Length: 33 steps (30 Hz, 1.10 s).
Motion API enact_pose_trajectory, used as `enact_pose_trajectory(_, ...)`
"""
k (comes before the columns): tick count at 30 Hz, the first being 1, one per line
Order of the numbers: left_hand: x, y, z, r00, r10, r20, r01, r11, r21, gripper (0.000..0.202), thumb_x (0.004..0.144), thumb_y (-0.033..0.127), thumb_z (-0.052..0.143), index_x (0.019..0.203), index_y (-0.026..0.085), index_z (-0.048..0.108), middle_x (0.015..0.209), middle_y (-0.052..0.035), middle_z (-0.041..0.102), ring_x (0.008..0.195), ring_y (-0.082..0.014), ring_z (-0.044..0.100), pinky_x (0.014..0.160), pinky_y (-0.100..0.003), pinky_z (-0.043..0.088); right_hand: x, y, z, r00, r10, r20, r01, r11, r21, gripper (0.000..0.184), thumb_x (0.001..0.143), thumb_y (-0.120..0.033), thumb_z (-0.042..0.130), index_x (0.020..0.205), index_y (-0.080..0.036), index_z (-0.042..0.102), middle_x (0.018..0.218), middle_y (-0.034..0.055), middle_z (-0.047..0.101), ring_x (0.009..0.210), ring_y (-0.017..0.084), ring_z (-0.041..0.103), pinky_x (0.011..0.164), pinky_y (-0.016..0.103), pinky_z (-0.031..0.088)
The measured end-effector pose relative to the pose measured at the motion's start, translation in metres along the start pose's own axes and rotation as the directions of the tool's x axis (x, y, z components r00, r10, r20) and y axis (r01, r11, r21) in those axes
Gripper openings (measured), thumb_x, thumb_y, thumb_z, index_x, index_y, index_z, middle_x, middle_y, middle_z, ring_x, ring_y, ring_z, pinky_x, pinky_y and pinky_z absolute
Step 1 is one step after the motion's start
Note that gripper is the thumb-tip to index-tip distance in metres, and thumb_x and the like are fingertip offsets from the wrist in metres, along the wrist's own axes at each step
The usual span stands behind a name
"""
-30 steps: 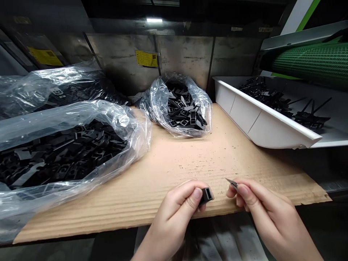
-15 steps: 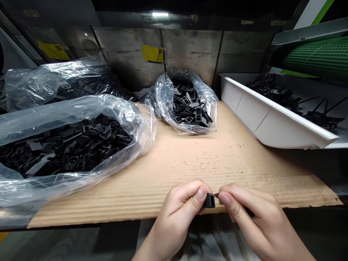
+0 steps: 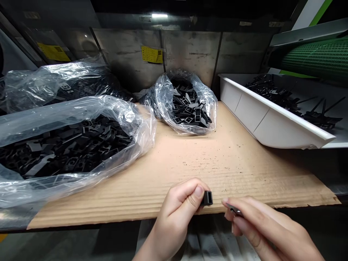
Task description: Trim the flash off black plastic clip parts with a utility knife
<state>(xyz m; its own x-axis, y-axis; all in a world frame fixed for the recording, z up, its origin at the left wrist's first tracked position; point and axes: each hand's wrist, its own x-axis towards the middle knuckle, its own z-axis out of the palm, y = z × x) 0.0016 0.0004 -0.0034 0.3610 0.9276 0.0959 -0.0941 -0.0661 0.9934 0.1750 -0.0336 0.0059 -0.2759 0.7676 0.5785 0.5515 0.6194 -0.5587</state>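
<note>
Left hand (image 3: 176, 212) pinching a small black rectangular plastic loop (image 3: 207, 198) between thumb and forefinger, held just above the front edge of a tan corrugated cardboard sheet (image 3: 217, 170); right hand (image 3: 261, 228), close by but apart, pinches a thin grey metal sliver (image 3: 233, 209) between its fingertips; behind, clear plastic bags (image 3: 160, 98) bulge with black plastic parts; a white plastic tray (image 3: 261, 123) holds more on the right.

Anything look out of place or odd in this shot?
Only minor: small dark specks are scattered across the cardboard sheet in front of the clear plastic bag of black parts, like stray debris on the work surface.
</note>
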Motion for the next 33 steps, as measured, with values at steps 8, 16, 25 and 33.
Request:
enact_pose_trajectory(8,0.001,0.003,0.002,1.0,-0.022,0.007,0.022,1.0,-0.021,0.034,0.092,0.037,0.041,0.066,0.017,0.05,0.06,0.0026,0.04,0.056,-0.0111,0.034,0.053,-0.023,0.029,0.001,0.004,0.005,0.996,0.014,0.085,-0.004,0.993,-0.119,0.02,0.089,-0.021,0.046,0.103,-0.019,0.06,0.07,0.0036,0.061,0.063,0.015,0.061,0.055,0.023,0.05)
enact_pose_trajectory(16,0.0,0.001,0.001,1.0,0.013,-0.002,-0.013,1.0,0.018,0.036,0.092,0.036,0.041,0.062,0.017,0.047,0.058,0.0025,0.04,0.056,-0.0113,0.036,0.053,-0.024,0.029,0.006,0.01,0.014,0.987,0.137,0.085,-0.125,0.983,-0.131,0.017,0.089,-0.019,0.045,0.097,-0.019,0.061,0.073,0.0031,0.061,0.066,0.016,0.061,0.057,0.025,0.049)
enact_pose_trajectory(25,0.001,0.003,0.001,1.0,-0.016,0.015,0.015,0.998,0.053,0.038,0.092,0.038,0.04,0.061,0.016,0.046,0.057,0.0025,0.039,0.054,-0.0108,0.036,0.051,-0.024,0.029,0.01,-0.002,0.006,0.991,0.088,0.097,-0.087,0.996,-0.007,0.018,0.088,-0.023,0.046,0.079,-0.021,0.061,0.061,-0.001,0.055,0.054,0.013,0.057,0.052,0.022,0.047)
enact_pose_trajectory(33,-0.001,0.003,0.002,1.0,0.006,-0.009,-0.005,0.996,0.087,0.039,0.091,0.039,0.042,0.06,0.016,0.047,0.056,0.0021,0.039,0.054,-0.0114,0.036,0.052,-0.024,0.029,0.006,0.008,0.009,0.975,0.172,0.145,-0.161,0.983,-0.083,0.017,0.088,-0.02,0.045,0.084,-0.019,0.061,0.067,0.0016,0.058,0.061,0.015,0.058,0.055,0.025,0.047)
